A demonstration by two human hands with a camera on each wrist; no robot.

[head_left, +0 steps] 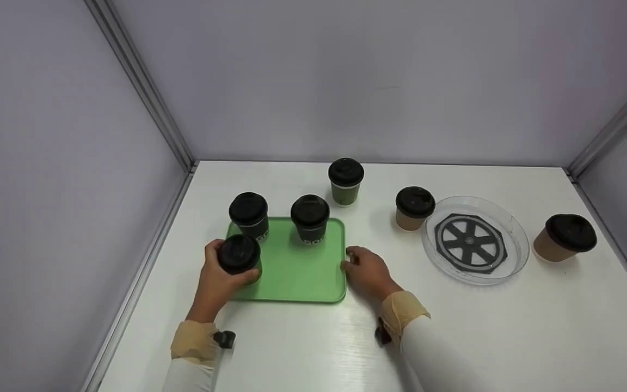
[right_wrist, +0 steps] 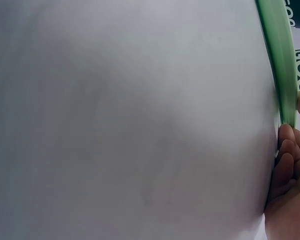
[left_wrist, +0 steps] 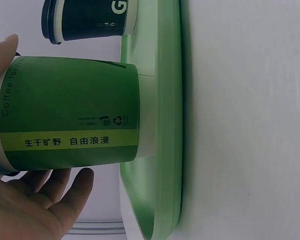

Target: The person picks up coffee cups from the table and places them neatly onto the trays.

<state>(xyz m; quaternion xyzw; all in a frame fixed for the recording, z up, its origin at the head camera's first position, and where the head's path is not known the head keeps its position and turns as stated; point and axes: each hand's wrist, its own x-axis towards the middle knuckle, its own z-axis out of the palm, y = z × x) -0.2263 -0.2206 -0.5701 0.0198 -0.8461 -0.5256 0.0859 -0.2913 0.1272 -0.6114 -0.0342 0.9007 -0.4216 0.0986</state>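
Observation:
My left hand [head_left: 218, 283] grips a green paper coffee cup [left_wrist: 70, 105] with a black lid [head_left: 239, 253], its thumb and fingers around the upper part. The cup stands upright at the left front of a green tray [head_left: 297, 277]; its base is partly hidden by the tray rim. Two dark cups with black lids, one at the back left [head_left: 249, 215] and one at the back right [head_left: 311, 219], stand on the tray. At the tray's right edge, my right hand [head_left: 369, 272] pinches the rim [right_wrist: 285, 75], thumb above and curled fingers at the side.
Behind the tray stands another green cup [head_left: 345, 182] with a black lid. To the right, a brown cup [head_left: 411, 220] is beside a round clear dish [head_left: 517, 261] with a dark wheel-like pattern. Another brown cup [head_left: 553, 247] stands farther right. Walls [head_left: 346, 81] enclose the white table [head_left: 292, 348].

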